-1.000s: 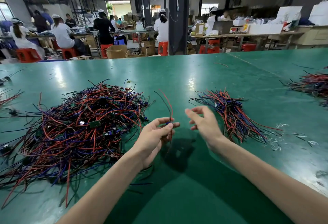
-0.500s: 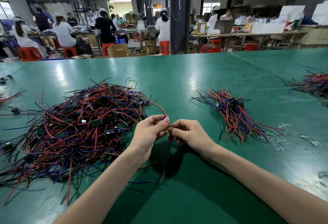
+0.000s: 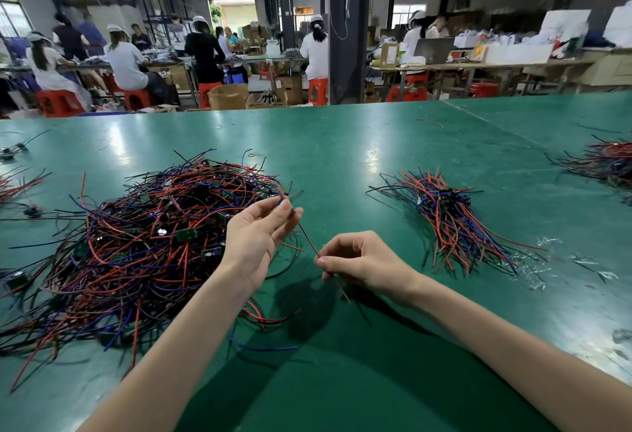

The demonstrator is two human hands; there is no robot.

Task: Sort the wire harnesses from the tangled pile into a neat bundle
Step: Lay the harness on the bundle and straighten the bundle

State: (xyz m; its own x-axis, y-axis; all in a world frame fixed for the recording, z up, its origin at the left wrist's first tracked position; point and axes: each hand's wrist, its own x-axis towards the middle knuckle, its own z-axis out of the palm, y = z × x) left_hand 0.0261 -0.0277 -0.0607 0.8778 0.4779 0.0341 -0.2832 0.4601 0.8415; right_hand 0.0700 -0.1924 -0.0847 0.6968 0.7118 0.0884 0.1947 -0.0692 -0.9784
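Head camera, looking down over a green table in a busy workshop; other workers sit at benches beyond its far edge.

A large tangled pile of red, blue and black wires spreads toward the table's left edge. A smaller neat bundle lies toward the right, its wires fanned roughly one way.

Between them, near the front edge, two bare hands hold one wire harness stretched above the table. The left hand, just beside the pile, pinches the connector end at its fingertips. The right hand is curled, pinching the thin wire lower down; the loose tail pokes out beneath it.

The step appears to be straightening this harness. Doing it well likely means holding the connector firmly, sliding the right pinch along to the tip, then laying it on the bundle, connector matching the others.
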